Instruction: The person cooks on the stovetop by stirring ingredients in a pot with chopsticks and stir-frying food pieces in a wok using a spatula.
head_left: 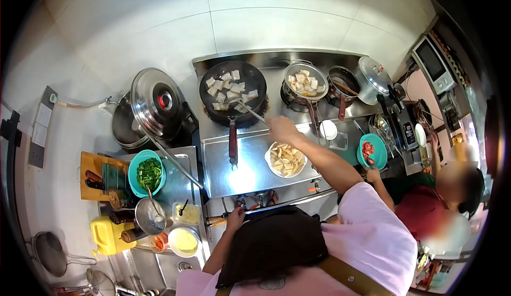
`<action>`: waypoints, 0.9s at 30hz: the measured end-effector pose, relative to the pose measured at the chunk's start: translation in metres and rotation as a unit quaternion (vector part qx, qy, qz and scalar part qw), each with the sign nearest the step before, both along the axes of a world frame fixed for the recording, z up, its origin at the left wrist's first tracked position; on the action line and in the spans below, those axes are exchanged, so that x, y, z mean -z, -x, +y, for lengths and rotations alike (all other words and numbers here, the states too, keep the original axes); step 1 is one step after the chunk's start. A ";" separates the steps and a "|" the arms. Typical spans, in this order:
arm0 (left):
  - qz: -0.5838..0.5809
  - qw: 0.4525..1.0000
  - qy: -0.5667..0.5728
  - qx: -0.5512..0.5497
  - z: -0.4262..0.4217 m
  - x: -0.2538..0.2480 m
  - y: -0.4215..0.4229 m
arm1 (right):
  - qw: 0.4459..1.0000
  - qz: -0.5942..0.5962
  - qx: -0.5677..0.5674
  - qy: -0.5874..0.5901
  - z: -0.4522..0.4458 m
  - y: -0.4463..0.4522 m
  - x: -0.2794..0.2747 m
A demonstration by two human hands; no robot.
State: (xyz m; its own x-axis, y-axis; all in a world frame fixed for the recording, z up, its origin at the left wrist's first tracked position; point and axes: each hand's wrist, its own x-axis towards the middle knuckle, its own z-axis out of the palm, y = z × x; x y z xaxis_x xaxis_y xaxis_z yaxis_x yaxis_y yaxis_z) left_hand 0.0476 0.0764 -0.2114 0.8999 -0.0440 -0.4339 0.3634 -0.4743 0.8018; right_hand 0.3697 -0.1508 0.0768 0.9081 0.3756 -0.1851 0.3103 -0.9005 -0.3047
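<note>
My right hand [282, 130] is closed round the handle of a metal spatula [253, 114], whose far end rests among pale flat pieces [218, 86] in the dark frying pan [248, 71]. Below that forearm stands a white bowl [269, 164] of cut, pale yellow pieces [287, 159]. My left hand [236, 219] is low at the stove's front edge, beside the knobs. Its fingers are curled, and what they grip, if anything, is too small to make out. The pan's red-brown handle [232, 142] points toward me.
A strainer [316, 95] of pale pieces sits on a pot at the back, near a small saucepan [341, 89] and pressure cooker [374, 76]. Greens in a teal bowl [132, 176] and a big lidded pot [154, 96] stand left. Another person [415, 200] at right holds a teal bowl [379, 146].
</note>
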 end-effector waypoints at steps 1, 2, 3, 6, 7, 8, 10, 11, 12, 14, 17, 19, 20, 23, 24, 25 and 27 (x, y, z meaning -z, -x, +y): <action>0.005 1.000 -0.011 0.000 0.002 0.002 0.003 | 1.000 -0.002 0.004 -0.001 0.000 0.003 -0.010; 0.007 1.000 -0.014 0.011 0.002 0.004 0.006 | 1.000 -0.004 0.011 -0.004 0.001 0.005 -0.014; 0.008 1.000 -0.018 0.023 0.004 0.012 0.011 | 1.000 0.005 0.001 0.000 0.002 0.004 -0.012; 0.020 1.000 -0.003 0.020 0.005 0.017 0.016 | 0.999 0.015 -0.024 0.022 0.004 0.001 -0.015; 0.025 1.000 0.007 0.010 0.005 0.015 0.015 | 0.999 0.006 -0.033 0.036 0.000 0.003 -0.023; 0.029 1.000 0.002 0.012 0.005 0.014 0.014 | 0.998 -0.001 -0.043 0.052 -0.004 0.006 -0.031; 0.016 1.000 0.017 0.005 0.006 0.011 0.013 | 0.996 0.010 -0.056 0.065 -0.015 0.008 -0.052; 0.008 1.000 0.025 0.002 0.007 0.010 0.012 | 0.995 0.014 -0.063 0.071 -0.018 0.008 -0.061; 0.016 1.000 0.022 0.003 0.007 0.011 0.012 | 0.995 0.013 -0.055 0.080 -0.017 0.009 -0.066; 0.031 0.999 0.017 0.008 0.005 0.014 0.010 | 0.996 0.008 -0.044 0.080 -0.013 0.009 -0.061; 0.029 0.999 0.003 0.015 0.002 0.007 0.006 | 0.998 0.006 -0.046 0.049 0.000 0.009 -0.035; 0.026 0.999 -0.018 0.030 0.000 0.003 0.003 | 0.999 0.002 -0.046 0.021 0.000 0.005 -0.015; 0.023 0.999 -0.028 0.036 -0.001 0.001 0.001 | 0.999 -0.003 -0.045 0.008 -0.002 0.001 -0.006; 0.002 1.000 -0.008 0.013 0.002 0.015 0.001 | 1.000 -0.003 -0.013 -0.002 -0.006 0.003 -0.017; 0.003 1.000 -0.007 0.006 0.002 0.014 0.001 | 1.000 -0.001 0.003 0.000 -0.006 0.005 -0.022; 0.006 1.000 -0.007 0.001 0.003 0.012 0.002 | 1.000 -0.007 0.010 0.009 -0.004 0.003 -0.022; 0.007 1.000 -0.020 0.012 0.003 0.005 0.004 | 0.999 -0.020 0.030 0.025 0.004 -0.006 -0.021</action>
